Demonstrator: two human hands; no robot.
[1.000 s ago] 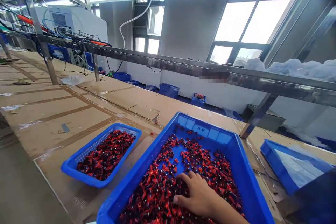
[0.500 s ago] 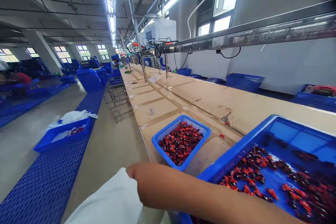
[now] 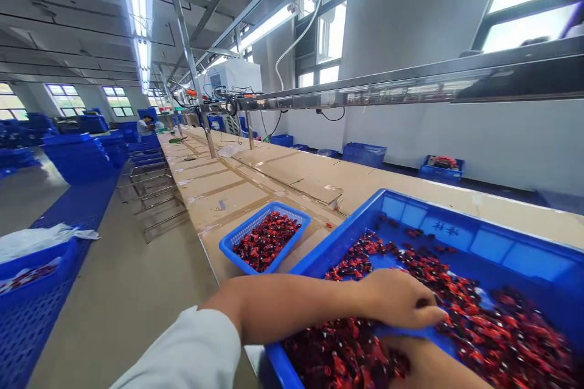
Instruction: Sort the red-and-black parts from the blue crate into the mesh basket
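Note:
A large blue tray (image 3: 524,255) at the near end of the bench holds a heap of small red and black parts (image 3: 479,316). My left hand (image 3: 396,299) reaches into it from the left on a white-sleeved arm. It lies palm down on the parts with the fingers stretched out together. Just below it, my right hand (image 3: 426,368) lies among the parts at the frame's bottom edge, its fingers hidden. A small blue basket (image 3: 241,226) of the same parts stands to the left of the tray.
The long bench (image 3: 274,173) is covered with taped cardboard, under a metal rail (image 3: 365,92). Blue crates (image 3: 365,155) line the far wall. Left of the bench are a floor bin (image 3: 31,267), stacked crates (image 3: 77,155) and a wire rack (image 3: 150,182). A person (image 3: 146,124) works far off.
The view has swung left and partly back. My left arm has come across and its hand now lies on the parts in the large tray. My right hand stays in the tray.

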